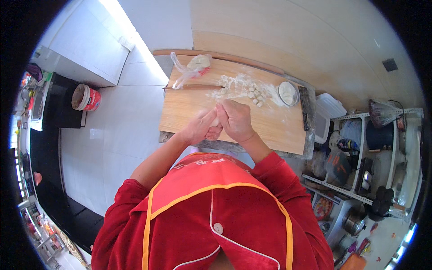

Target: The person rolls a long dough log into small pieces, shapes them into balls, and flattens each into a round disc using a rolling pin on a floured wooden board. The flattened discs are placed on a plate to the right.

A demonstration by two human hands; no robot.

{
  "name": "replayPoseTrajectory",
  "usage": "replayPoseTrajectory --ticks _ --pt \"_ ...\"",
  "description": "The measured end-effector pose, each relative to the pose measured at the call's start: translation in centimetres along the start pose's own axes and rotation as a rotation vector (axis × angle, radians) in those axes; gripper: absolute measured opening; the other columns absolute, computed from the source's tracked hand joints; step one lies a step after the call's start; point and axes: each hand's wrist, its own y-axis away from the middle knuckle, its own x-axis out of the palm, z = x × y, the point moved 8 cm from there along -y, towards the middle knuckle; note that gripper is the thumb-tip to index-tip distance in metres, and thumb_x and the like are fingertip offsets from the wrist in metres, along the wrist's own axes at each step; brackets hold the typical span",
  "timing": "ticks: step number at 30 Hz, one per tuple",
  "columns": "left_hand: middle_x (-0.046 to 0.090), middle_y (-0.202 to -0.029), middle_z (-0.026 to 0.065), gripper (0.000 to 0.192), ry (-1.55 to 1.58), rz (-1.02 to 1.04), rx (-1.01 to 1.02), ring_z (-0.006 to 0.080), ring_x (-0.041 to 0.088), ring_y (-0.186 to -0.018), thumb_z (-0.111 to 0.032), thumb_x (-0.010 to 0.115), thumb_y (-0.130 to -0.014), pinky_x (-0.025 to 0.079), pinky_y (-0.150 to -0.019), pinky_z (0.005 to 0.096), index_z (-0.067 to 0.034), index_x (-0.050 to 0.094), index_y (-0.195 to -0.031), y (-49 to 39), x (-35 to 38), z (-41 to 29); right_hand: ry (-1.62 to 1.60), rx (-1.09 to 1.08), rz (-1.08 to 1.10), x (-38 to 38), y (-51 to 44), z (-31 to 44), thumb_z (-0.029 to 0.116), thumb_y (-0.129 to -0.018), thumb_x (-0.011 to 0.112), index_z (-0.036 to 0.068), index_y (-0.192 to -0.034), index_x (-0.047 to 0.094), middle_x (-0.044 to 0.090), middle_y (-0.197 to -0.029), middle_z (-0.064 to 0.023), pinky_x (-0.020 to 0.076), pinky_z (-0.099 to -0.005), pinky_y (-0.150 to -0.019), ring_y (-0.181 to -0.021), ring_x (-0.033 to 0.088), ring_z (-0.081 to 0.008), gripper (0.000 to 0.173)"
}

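Above the front part of a wooden board (pixel 189 108), my two hands meet around a small lump of white dough (pixel 215 122). My left hand (pixel 198 127) cups it from the left. On its other side my right hand (pixel 237 118) is curled, with the thumb against the dough; the fingers hide much of the lump. Beyond my hands, several small cut dough pieces (pixel 257 95) lie amid scattered flour (pixel 236 82). A slender wooden rolling pin (pixel 197 87) rests on the board to the left of the flour.
At the board's back left sits a plastic bag (pixel 199 64) with pale dough inside. A bowl of flour (pixel 288 93) and a dark knife (pixel 305 108) are on the right. A long wooden pole (pixel 219 56) lies along the back edge. Metal shelving (pixel 362 152) stands right; a bucket (pixel 87 98) is left.
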Motion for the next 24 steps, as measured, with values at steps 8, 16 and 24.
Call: replayPoseTrajectory --ticks 8,16,24 --pt "0.042 -0.062 0.0015 0.04 -0.527 -0.023 0.319 0.0101 0.038 -0.051 -0.037 0.035 -0.104 0.035 -0.051 0.0258 -0.005 0.059 -0.105 -0.6 2.7 -5.2 0.437 0.567 0.069 0.3 11.3 -21.7 0.021 -0.082 0.069 0.005 -0.105 0.06 0.062 -0.088 -0.016 0.0527 -0.0458 -0.071 -0.082 0.066 -0.0352 0.029" --pt "0.045 -0.066 -0.0001 0.059 -0.285 -0.088 0.129 0.0098 0.04 -0.054 -0.052 0.019 -0.105 0.036 -0.051 0.0264 -0.013 0.046 -0.141 -0.1 1.5 -4.8 0.078 0.39 0.056 -2.5 0.7 -13.0 0.031 -0.075 0.078 0.007 -0.105 0.062 0.061 -0.088 -0.012 0.0512 -0.0406 -0.068 -0.079 0.064 -0.0306 0.042" --pt "0.057 -0.081 0.006 0.075 -0.388 -0.118 0.314 0.014 0.052 -0.071 -0.061 0.01 -0.102 0.044 -0.069 0.0304 -0.004 0.051 -0.128 -1.5 2.6 -7.4 0.073 -0.147 0.362 -1.2 -2.8 3.0 0.033 -0.075 0.079 0.008 -0.094 0.062 0.065 -0.079 -0.0105 0.0506 -0.0354 -0.065 -0.072 0.065 -0.0288 0.035"
